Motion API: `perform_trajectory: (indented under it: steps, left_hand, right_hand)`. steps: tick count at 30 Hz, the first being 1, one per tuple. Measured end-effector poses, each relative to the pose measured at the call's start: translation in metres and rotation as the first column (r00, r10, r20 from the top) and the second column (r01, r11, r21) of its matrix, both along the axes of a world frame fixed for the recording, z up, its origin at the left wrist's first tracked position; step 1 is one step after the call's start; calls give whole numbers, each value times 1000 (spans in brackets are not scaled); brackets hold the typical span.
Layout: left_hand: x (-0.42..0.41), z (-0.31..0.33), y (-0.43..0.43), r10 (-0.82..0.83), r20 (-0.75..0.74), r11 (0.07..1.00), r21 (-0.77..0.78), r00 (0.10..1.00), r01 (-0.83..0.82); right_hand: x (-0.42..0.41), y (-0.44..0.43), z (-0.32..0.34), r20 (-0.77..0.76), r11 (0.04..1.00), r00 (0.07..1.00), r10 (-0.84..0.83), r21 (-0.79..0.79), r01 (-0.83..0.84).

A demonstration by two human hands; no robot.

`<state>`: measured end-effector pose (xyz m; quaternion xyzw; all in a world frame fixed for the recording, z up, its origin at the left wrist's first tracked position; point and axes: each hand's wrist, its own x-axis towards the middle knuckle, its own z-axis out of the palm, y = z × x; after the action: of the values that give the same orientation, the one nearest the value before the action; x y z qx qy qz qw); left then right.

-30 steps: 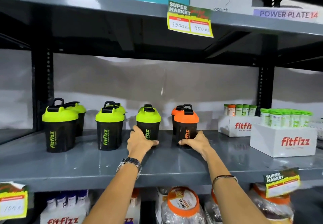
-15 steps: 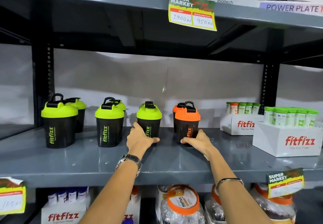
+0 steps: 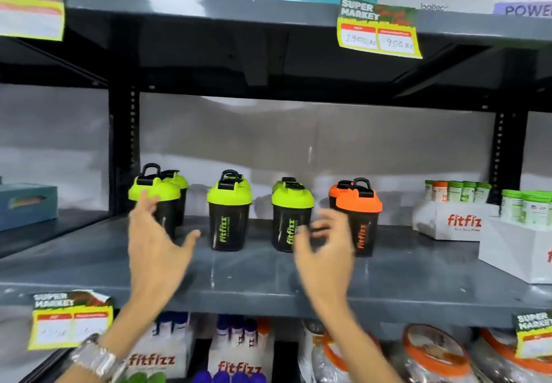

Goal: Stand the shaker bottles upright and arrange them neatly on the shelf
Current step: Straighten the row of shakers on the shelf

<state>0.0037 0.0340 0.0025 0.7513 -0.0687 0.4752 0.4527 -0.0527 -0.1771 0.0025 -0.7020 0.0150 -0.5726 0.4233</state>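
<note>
On the grey shelf [image 3: 268, 278], the shaker bottles stand upright in 4 pairs, each pair one behind the other: 3 pairs with green lids [image 3: 229, 195] and 1 pair with orange lids [image 3: 358, 203] at the right end. The left hand [image 3: 155, 242] is spread open, empty, in front of the leftmost bottle [image 3: 155, 200]. The right hand [image 3: 325, 248], blurred, fingers loosely curled, holds nothing, in front of the gap between the third green-lidded bottle [image 3: 291, 218] and the orange pair.

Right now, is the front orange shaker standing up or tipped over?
Upright. The orange shaker stands on its base on the shelf, lid on top, logo running vertically. Neither hand touches it.
</note>
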Motion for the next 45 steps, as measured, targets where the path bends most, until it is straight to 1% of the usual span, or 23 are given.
perform_trajectory:
  steps: [1, 2, 3, 4, 5, 7, 8, 9, 10, 13, 16, 18, 20, 23, 27, 32, 41, 45]
  left_hand:
    - [8, 1, 17, 64, -82, 998, -11, 995, -66]
    - [16, 1, 29, 86, -204, 995, -32, 975, -94]
    - [23, 2, 42, 80, -326, 994, -48, 942, -101]
    - [30, 3, 43, 54, -427, 995, -48, 903, -82]
    - [35, 3, 46, 39, -489, 997, -36, 872, -65]
    - [46, 4, 46, 38, -532, 999, -13, 846, -53]
    - [51, 5, 46, 39, -542, 998, -13, 839, -55]
    - [56, 6, 47, 33, -548, 998, -19, 836, -52]
    - [60, 7, 47, 22, -548, 999, -25, 836, -43]
    - [70, 7, 52, 2, -527, 1000, -24, 850, -17]
    - [75, 7, 59, 30, -515, 1000, 21, 857, -22]
    - [77, 9, 63, 48, -523, 998, 64, 851, -16]
    - [78, 10, 69, 54, -529, 995, 95, 847, -5]
    - [79, 11, 76, 51, -532, 995, 100, 845, 4]
    - [83, 14, 83, 51, -553, 995, 104, 832, 9]
    - [85, 23, 91, 59, -614, 993, 119, 787, 18]
    - [87, 16, 89, 54, -567, 993, 118, 822, 16]
    - [88, 13, 88, 29, -557, 995, 93, 830, 27]
  right_hand:
    - [4, 25, -5, -103, 991, 994, 29, -128, -42]
    - [10, 44, -10, -171, 957, 985, -23, -289, -28]
    - [19, 60, -11, -188, 909, 977, -99, -417, 12]
    - [26, 62, -11, -233, 885, 961, -149, -464, 25]
    - [32, 65, -8, -347, 897, 926, -149, -442, -21]
    - [47, 64, 0, -596, 950, 801, -57, -278, -139]
    - [54, 65, 2, -677, 962, 736, 8, -196, -190]
    - [60, 67, 4, -713, 965, 698, 62, -136, -225]
    - [65, 68, 6, -729, 965, 675, 114, -80, -249]
    - [80, 72, 11, -717, 954, 645, 264, 98, -283]
    - [91, 77, 16, -699, 949, 648, 304, 165, -267]
    - [94, 80, 16, -708, 962, 656, 263, 137, -238]
    - [95, 84, 15, -728, 978, 661, 182, 62, -201]
    - [98, 89, 16, -751, 987, 652, 102, -4, -159]
    - [101, 95, 19, -774, 990, 628, 82, -8, -140]
    - [103, 100, 20, -779, 992, 625, 54, -27, -120]
    - [103, 101, 18, -768, 992, 639, 39, -45, -115]
    - [104, 99, 15, -765, 990, 640, 73, -21, -138]
